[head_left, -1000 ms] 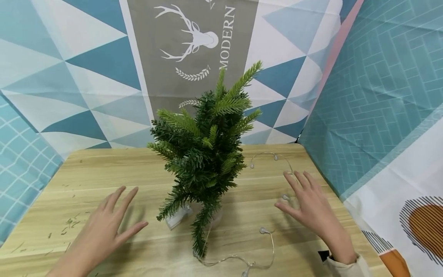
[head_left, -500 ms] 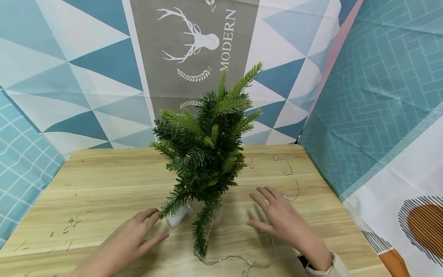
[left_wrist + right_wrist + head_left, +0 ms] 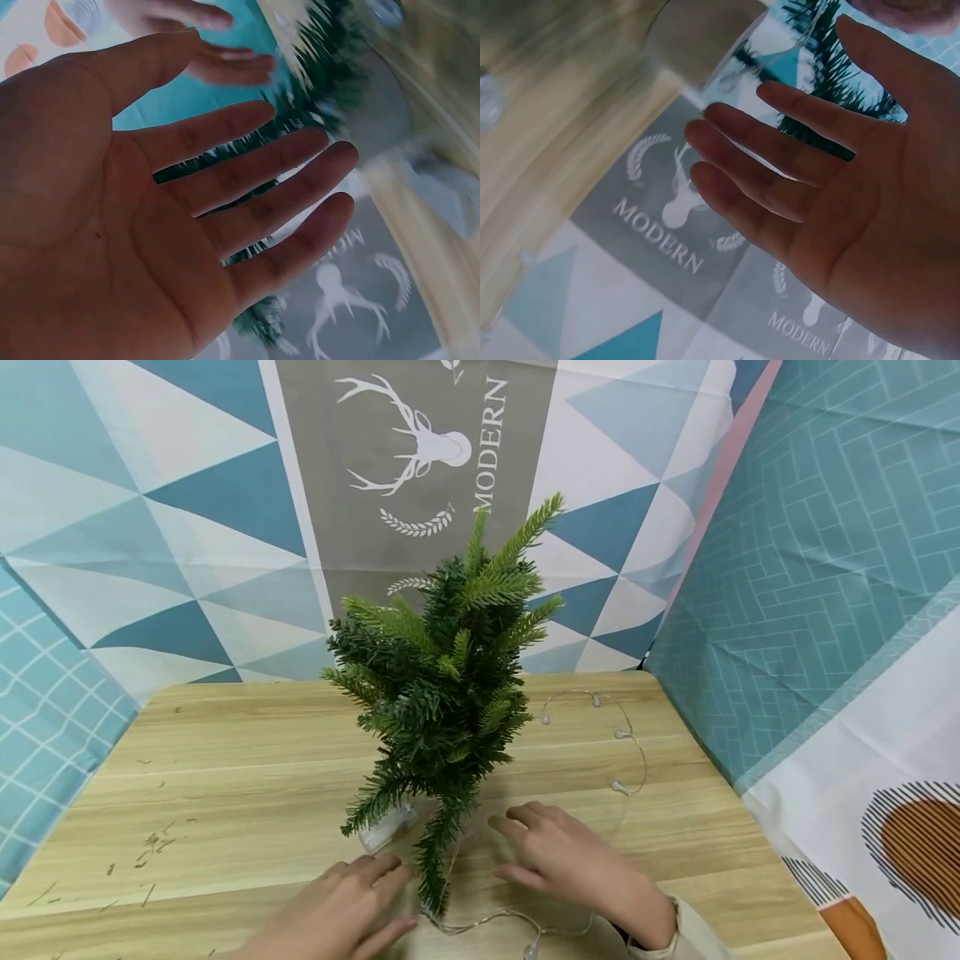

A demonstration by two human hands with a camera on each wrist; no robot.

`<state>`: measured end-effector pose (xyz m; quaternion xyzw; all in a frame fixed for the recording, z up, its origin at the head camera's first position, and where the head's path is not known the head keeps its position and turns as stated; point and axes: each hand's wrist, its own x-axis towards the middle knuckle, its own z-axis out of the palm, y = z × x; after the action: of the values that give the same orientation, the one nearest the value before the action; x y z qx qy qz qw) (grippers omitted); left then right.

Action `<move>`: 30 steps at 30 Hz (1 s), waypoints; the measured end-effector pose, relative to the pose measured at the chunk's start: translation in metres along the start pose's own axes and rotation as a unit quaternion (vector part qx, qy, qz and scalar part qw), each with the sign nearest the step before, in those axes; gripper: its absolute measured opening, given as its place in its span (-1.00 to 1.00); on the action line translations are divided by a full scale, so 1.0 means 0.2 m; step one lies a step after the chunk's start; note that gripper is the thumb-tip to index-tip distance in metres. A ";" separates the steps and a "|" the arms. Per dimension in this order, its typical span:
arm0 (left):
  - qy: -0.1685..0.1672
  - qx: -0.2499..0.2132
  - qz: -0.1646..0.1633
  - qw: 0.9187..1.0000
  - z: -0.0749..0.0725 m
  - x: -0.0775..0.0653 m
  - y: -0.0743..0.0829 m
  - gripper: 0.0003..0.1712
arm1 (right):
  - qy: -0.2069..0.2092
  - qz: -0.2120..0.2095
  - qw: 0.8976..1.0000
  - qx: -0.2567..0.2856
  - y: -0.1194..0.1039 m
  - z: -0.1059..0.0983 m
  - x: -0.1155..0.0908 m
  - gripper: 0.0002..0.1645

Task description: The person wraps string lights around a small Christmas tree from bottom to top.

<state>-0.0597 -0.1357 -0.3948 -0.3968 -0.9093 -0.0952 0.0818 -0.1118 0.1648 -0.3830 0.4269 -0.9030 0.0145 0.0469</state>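
Note:
A small artificial Christmas tree (image 3: pixel 450 693) stands upright mid-table, with lighter green tips on its upper branches. My left hand (image 3: pixel 341 906) is at its lower left, fingers extended and apart from it; in the left wrist view the left palm (image 3: pixel 150 225) holds nothing. On the other side my right hand (image 3: pixel 566 864) is near the tree's base, and the right wrist view shows the right palm (image 3: pixel 877 210) bare, fingers slightly bent. A grey pot (image 3: pixel 701 37) forms the base. A string of lights (image 3: pixel 510 914) runs from under the lowest branch, partly hidden by my right hand.
A clear plastic box (image 3: pixel 387 827) lies just left of the tree's base. More of the light wire (image 3: pixel 645 760) loops behind on the right. Loose green needles (image 3: pixel 153 843) are scattered on the wooden table (image 3: pixel 247 727). Patterned cloth (image 3: pixel 420 443) hangs behind and at both sides.
Both hands have come inward and nearer the tree's base, the left moving right and down, the right moving left and down. The tree, box and light string look unmoved.

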 end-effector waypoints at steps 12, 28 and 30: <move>0.009 0.062 0.106 0.992 0.03 0.20 0.19 -0.61 | -0.070 -0.018 0.997 0.027 -0.07 0.03 0.04 -0.78; 0.006 0.196 0.052 0.979 0.17 0.24 0.26 -0.55 | -0.180 0.009 0.981 0.073 -0.12 0.16 0.04 -0.66; 0.012 0.209 0.048 0.977 0.18 0.24 0.25 -0.65 | -0.162 -0.009 0.985 0.060 -0.13 0.18 0.05 -0.66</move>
<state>-0.0569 -0.0598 -0.4131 -0.4130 -0.8880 0.0960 0.1777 -0.1009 0.1391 -0.4179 0.4339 -0.8922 -0.0013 -0.1252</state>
